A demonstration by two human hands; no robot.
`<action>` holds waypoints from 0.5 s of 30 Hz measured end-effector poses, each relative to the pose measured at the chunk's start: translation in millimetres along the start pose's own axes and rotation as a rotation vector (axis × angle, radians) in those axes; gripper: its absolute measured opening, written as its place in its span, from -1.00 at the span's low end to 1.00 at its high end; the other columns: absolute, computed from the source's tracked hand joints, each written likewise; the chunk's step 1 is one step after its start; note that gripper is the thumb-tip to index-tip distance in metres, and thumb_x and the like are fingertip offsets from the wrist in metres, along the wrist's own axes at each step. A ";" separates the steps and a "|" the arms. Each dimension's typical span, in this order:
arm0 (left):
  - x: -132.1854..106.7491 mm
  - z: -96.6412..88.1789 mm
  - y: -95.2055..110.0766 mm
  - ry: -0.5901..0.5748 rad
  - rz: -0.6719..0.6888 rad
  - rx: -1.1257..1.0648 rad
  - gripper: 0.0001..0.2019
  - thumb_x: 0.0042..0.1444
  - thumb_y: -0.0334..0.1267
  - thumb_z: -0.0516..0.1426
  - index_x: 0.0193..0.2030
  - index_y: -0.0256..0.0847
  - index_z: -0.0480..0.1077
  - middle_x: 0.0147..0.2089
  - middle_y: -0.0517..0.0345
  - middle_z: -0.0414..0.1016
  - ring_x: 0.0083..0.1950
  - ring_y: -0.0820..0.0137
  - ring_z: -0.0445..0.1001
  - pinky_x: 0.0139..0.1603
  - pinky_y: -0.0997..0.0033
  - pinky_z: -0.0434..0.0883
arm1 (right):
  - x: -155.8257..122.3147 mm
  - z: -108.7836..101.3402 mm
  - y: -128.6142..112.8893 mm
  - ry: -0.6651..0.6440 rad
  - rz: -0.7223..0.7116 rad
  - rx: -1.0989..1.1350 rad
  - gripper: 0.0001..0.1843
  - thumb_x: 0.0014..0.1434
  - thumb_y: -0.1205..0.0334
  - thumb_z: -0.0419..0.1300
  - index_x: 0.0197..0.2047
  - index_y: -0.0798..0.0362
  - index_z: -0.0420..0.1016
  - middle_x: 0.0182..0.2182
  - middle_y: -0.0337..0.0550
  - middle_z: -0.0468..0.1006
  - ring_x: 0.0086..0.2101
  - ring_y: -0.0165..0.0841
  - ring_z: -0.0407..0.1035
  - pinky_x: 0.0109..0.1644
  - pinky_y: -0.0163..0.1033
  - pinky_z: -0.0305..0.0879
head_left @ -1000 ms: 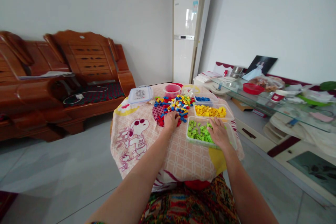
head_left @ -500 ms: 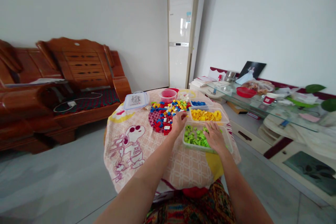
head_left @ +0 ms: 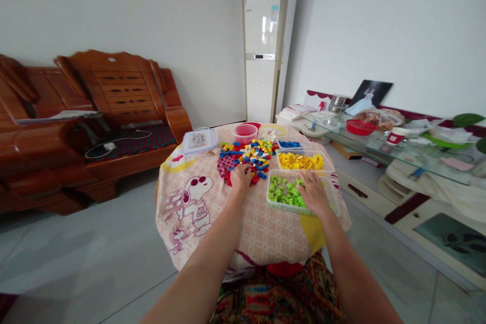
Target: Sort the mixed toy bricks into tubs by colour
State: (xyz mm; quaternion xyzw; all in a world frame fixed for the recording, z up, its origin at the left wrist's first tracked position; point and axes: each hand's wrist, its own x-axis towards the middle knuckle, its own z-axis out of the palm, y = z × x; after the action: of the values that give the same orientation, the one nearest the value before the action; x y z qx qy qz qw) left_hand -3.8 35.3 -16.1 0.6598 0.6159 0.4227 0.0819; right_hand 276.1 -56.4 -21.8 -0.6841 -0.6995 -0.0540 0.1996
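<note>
A small round table under a pink cartoon-print cloth (head_left: pixel 197 202) carries a loose pile of mixed coloured bricks (head_left: pixel 248 157). My left hand (head_left: pixel 240 178) rests on the near edge of that pile, fingers curled down onto the bricks; what it holds is hidden. My right hand (head_left: pixel 313 191) lies flat with fingers spread over a clear tray of green bricks (head_left: pixel 283 193). Behind that sit a tray of yellow bricks (head_left: pixel 301 161) and a tray of blue bricks (head_left: pixel 290 144).
A red cup (head_left: pixel 246 132) and a clear lidded box (head_left: pixel 199 140) stand at the table's far side. A wooden sofa (head_left: pixel 94 111) lies to the left, a tall white cabinet unit (head_left: pixel 264 40) behind, and a cluttered glass shelf (head_left: pixel 387 136) to the right.
My left hand has drawn back left from beside the yellow tray to the near edge of the brick pile. My right hand stays on the green tray. The view shifted slightly.
</note>
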 end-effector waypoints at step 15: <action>-7.6 -8.3 9.1 -0.158 0.055 0.255 -0.85 0.19 -0.29 0.24 -0.23 -0.06 0.70 -0.09 0.00 0.68 0.02 0.13 0.55 0.13 0.15 0.34 | 2.4 5.3 10.1 0.036 -0.055 0.014 -0.37 0.40 0.12 -0.05 0.45 0.12 0.31 0.43 0.13 0.28 0.44 -0.06 0.05 0.48 0.12 0.06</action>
State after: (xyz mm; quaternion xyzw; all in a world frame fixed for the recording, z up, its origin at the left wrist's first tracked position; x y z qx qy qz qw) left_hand -1.6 23.1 -8.6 0.7126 0.6379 0.2900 0.0343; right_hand 284.9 -51.7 -27.7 -0.6621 -0.7147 -0.0665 0.2154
